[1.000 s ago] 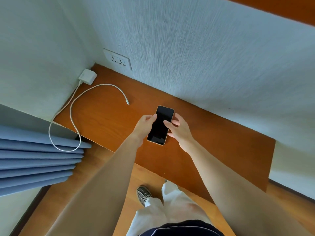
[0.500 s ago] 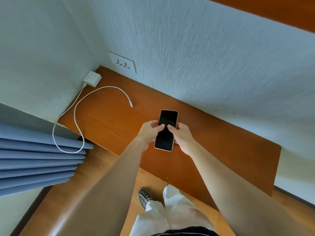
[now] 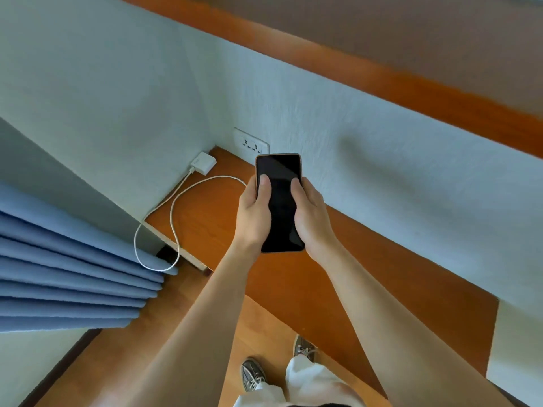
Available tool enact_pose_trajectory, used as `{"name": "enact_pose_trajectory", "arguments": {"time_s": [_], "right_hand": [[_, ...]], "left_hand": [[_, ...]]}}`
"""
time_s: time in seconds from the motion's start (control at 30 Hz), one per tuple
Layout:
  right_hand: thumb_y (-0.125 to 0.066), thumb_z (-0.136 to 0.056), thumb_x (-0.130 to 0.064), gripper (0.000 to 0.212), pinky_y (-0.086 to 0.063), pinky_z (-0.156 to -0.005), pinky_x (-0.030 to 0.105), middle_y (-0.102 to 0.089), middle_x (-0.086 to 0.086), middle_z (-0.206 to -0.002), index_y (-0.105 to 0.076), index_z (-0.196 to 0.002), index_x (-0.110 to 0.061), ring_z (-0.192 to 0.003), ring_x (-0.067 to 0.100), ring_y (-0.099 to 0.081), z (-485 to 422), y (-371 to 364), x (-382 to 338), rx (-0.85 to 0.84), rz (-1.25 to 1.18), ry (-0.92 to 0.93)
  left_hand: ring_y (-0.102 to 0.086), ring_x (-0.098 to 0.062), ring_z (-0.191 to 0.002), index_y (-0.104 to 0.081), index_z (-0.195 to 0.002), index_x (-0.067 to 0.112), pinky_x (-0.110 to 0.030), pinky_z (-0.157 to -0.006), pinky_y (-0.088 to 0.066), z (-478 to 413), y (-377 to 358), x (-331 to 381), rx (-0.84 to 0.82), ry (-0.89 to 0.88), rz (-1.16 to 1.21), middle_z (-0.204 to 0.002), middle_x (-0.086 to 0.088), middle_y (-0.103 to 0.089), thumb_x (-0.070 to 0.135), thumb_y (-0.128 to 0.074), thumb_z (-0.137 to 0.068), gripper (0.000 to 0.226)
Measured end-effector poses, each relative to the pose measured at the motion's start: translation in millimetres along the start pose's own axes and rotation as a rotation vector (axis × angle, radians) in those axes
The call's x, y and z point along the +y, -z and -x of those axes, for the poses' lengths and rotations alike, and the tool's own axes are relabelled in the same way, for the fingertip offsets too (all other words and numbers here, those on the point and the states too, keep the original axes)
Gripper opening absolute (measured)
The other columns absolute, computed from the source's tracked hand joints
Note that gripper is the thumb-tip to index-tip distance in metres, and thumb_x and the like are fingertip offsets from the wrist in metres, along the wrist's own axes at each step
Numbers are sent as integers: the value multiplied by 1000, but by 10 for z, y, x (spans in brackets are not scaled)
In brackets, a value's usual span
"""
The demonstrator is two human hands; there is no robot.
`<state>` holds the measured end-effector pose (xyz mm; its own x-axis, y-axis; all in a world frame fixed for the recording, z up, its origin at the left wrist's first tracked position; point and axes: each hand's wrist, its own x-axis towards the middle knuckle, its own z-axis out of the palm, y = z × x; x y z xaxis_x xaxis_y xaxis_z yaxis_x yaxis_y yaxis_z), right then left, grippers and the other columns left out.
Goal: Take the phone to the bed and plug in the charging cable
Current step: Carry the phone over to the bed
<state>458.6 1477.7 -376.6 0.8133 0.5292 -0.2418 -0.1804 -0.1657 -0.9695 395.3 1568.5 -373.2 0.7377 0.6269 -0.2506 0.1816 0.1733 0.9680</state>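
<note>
A black-screened phone [image 3: 280, 201] with a pale rim is lifted off the wooden desk [image 3: 211, 218], screen up. My left hand [image 3: 252, 218] grips its left side, thumb on the glass. My right hand [image 3: 313, 218] grips its right side, thumb on the glass too. A white charging cable [image 3: 173, 210] loops across the desk's left part and hangs over its edge. It runs from a white charger block [image 3: 203, 163] lying in the desk's far corner. The cable's free end is hidden behind my left hand. No bed is in view.
A white wall socket [image 3: 251, 143] sits above the desk, just behind the phone's top. Blue curtain folds [image 3: 67, 274] hang at the left. A wooden shelf band [image 3: 382, 80] crosses the wall above. Wooden floor, my shoes [image 3: 252, 374] and pale trousers show below.
The phone has been picked up off the desk by both hands and raised toward the camera. The view has tilted up, showing more wall and the shelf band.
</note>
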Motion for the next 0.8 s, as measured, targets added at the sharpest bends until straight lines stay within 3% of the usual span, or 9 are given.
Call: {"name": "enact_pose_trajectory", "arguments": {"time_s": [0.07, 0.13, 0.2, 0.3, 0.43, 0.6, 0.7, 0.8], "right_hand": [[-37, -110, -48, 34, -58, -98, 37, -70, -1, -128, -62, -128, -32, -119, 17, -68, 95, -153, -196, -55, -45, 14], [-37, -108, -54, 46, -54, -109, 43, -62, -1, -146, -54, -145, -32, -133, 20, -61, 187, -315, -382, -87, -81, -16], [-36, -107, -58, 54, -46, -119, 52, -53, 1, -158, -46, -155, -33, -144, 24, -52, 286, -497, -549, -133, -90, -48], [-38, -106, -61, 57, -43, -120, 59, -52, 4, -159, -44, -156, -35, -147, 29, -50, 463, -783, -699, -222, -96, -47], [-37, -107, -59, 51, -51, -113, 58, -63, 7, -145, -51, -150, -35, -134, 29, -62, 729, -1122, -800, -395, -142, -13], [-33, -113, -44, 39, -61, -99, 40, -66, -9, -131, -44, -150, -38, -121, 13, -68, 1107, -1532, -890, -539, 2, 223], [-34, -115, -37, 45, -55, -109, 50, -59, -2, -145, -33, -159, -36, -133, 20, -61, 1349, -1730, -892, -649, 16, 275], [-33, -115, -35, 51, -50, -115, 54, -45, 0, -162, -21, -164, -43, -143, 23, -52, 1636, -1813, -829, -795, -8, 279]], "left_hand": [[-74, -8, -108, -65, -121, 38, -25, -88, -61, 136, 182, 198, 28, -19, 54, -108, 15, -78, 50, -34, -111, 35], [-65, -19, -132, -57, -142, 35, -44, -114, -53, 281, 368, 380, 79, 1, 113, -136, 6, -72, 58, -31, -109, 48], [-60, -28, -140, -50, -152, 28, -52, -121, -46, 418, 563, 535, 154, 27, 155, -148, -4, -64, 64, -31, -107, 61], [-67, -27, -130, -57, -145, 28, -52, -118, -50, 638, 870, 676, 238, 15, 219, -136, -3, -72, 66, -34, -105, 60], [-73, -26, -120, -63, -136, 32, -52, -111, -56, 977, 1221, 726, 300, -61, 262, -124, -2, -77, 66, -34, -105, 55], [-77, -12, -99, -67, -113, 40, -31, -83, -64, 1435, 1579, 711, 448, -211, 150, -102, 10, -79, 56, -41, -107, 30], [-78, -16, -96, -66, -108, 39, -39, -85, -66, 1762, 1718, 692, 578, -213, 163, -99, 8, -78, 53, -45, -107, 26], [-77, -19, -104, -67, -116, 38, -43, -92, -65, 2166, 1761, 615, 703, -221, 193, -110, 2, -78, 51, -45, -107, 26]]}}
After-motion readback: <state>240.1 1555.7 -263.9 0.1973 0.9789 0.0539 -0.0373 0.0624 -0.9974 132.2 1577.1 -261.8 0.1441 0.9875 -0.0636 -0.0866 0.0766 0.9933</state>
